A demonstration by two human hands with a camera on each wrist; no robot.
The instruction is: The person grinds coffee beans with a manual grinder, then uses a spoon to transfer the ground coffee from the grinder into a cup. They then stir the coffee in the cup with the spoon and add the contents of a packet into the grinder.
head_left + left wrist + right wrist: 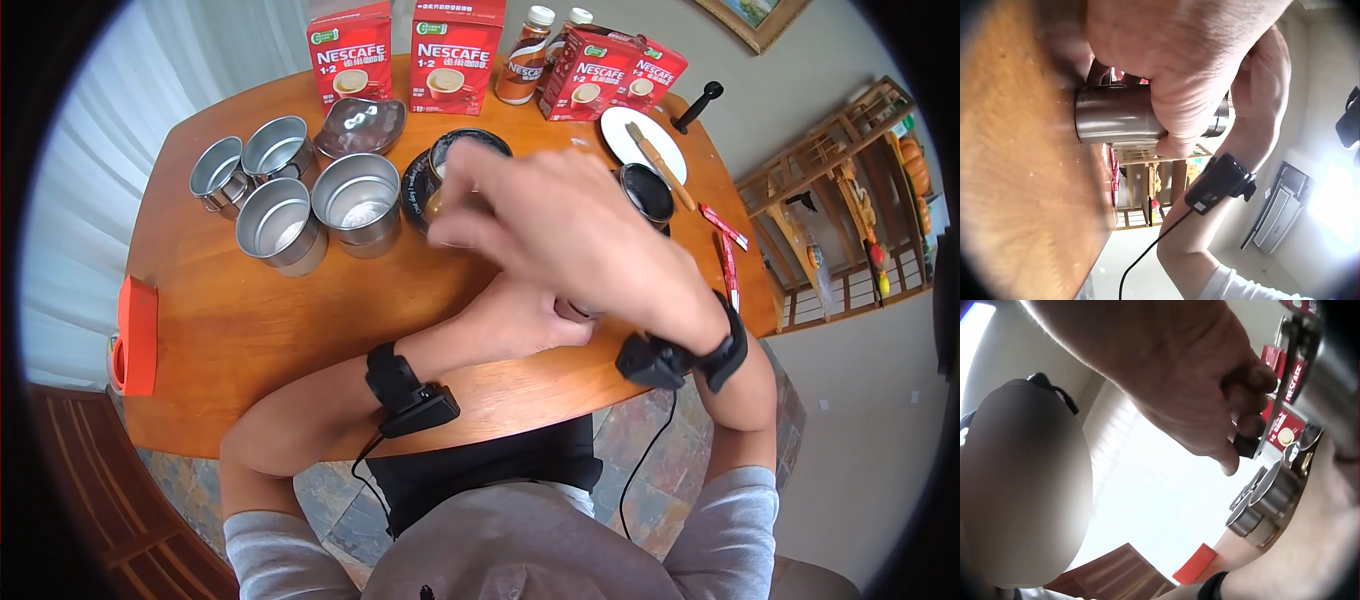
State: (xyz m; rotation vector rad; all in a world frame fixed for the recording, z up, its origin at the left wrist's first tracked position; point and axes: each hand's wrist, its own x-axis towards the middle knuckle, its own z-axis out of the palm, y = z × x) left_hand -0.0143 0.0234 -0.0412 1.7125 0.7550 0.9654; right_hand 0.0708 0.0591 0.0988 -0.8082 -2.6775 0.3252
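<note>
My left hand [525, 320] grips a dark metallic coffee grinder [1119, 115], which the left wrist view shows as a smooth cylinder with its base close to the table. Above it, my right hand [565, 215] crosses over and pinches the black knob [1246, 447] of the grinder's metal crank arm [1280, 400]. From the head view the grinder is mostly hidden beneath the right hand, whose fingers are blurred. Just beyond the fingers lies a black saucer [415, 195] with white lettering, a dark-rimmed cup [470, 135] partly covered by the hand.
Several metal cups [278, 225] and a glossy grey dish [360, 128] stand left. Red Nescafe boxes [455, 60] and brown bottles [523, 60] line the back. On the right are a white plate [620, 130] with a brush [660, 165], a black cup [648, 190] and red sachets [728, 270].
</note>
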